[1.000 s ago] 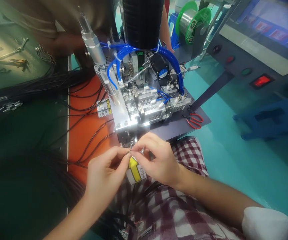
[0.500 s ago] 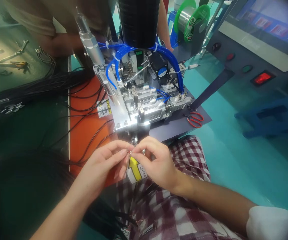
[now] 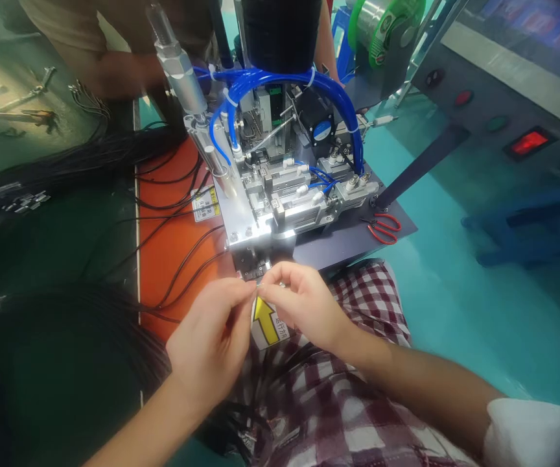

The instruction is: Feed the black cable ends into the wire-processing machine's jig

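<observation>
My left hand (image 3: 212, 331) is closed in a pinch, thumb and forefinger meeting in front of the machine's lower front block. Facing it, my right hand (image 3: 304, 301) pinches too, its fingertips almost touching the left ones. Between the fingertips shows a tiny, pale, thin wire end (image 3: 259, 286); most of it is covered by the fingers. Just behind the hands stands a metal bench machine (image 3: 255, 227) with pneumatic cylinders and blue air hoses (image 3: 348, 97). A yellow arrow label (image 3: 265, 324) lies beneath the fingertips. Black cables (image 3: 183, 275) run across the orange surface towards my left hand.
Red-handled snips (image 3: 384, 228) lie on the machine's dark base plate. A control panel (image 3: 484, 110) with a lit red switch stands at right, near a green solder wire spool (image 3: 382, 29). Bundled black cables (image 3: 80, 152) fill the left; another person's arm (image 3: 129, 76) is behind.
My left hand has turned, its spread fingers drawing in to a tighter pinch, back of the hand now up. Both pairs of fingertips sit slightly higher. The whole view has shifted a little.
</observation>
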Available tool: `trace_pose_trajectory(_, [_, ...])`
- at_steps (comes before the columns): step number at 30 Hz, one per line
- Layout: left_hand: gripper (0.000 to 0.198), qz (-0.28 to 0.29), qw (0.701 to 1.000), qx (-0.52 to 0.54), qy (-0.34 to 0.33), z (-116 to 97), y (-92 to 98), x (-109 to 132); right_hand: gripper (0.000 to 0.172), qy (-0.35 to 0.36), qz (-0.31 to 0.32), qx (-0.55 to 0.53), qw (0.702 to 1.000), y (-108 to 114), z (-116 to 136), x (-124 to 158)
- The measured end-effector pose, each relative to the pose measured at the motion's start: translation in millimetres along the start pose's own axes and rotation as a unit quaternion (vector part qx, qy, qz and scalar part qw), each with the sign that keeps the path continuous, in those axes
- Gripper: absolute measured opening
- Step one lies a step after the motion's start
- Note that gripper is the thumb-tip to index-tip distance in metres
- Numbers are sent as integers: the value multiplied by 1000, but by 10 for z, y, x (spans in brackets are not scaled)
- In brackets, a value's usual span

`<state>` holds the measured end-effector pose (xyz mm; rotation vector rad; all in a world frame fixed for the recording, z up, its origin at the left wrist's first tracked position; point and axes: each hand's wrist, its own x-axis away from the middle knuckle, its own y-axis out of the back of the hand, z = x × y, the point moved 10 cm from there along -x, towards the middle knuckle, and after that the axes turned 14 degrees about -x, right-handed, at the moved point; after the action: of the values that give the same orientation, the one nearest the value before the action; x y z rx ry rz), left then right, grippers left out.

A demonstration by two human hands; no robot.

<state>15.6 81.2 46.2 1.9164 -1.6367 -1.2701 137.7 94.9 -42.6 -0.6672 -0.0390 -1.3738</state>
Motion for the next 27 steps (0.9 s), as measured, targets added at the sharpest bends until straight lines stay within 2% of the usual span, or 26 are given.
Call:
trace_pose_trajectory(1, [8,21,1000,8,2,1,-27,-16,17,-11,4,-15,1000,1,-16,3])
trace_pose_trajectory(3, [9,116,988,60,87,169,-178,-35,16,-3,9,-18,1000,20,3,17])
trace_pose_trajectory(6, [29,267,917,166,245,409,-428,88,14,54,6,39,998,68,103,48])
trace_pose_trajectory(8, [37,311,878,207,299,462,-502,171,12,98,3,87,991,81,182,70])
trace_pose_trajectory(10, [37,310,867,218,325,498,-512,205,11,126,0,118,985,77,232,87])
trace_pose_trajectory(12, [37,286,869,218,340,533,-497,221,10,142,-8,140,980,65,251,101])
trace_pose_trajectory(17, [36,271,848,226,396,633,-541,312,11,139,-23,169,976,-16,163,119])
trace_pose_trajectory(21, [28,278,847,243,383,640,-597,271,7,157,-10,218,963,-35,198,113])
trace_pose_trajectory(24, [27,295,837,258,383,630,-653,282,8,106,42,221,969,-3,181,51])
trace_pose_trajectory(27, [28,306,830,257,390,624,-678,309,13,83,33,169,982,111,233,-8])
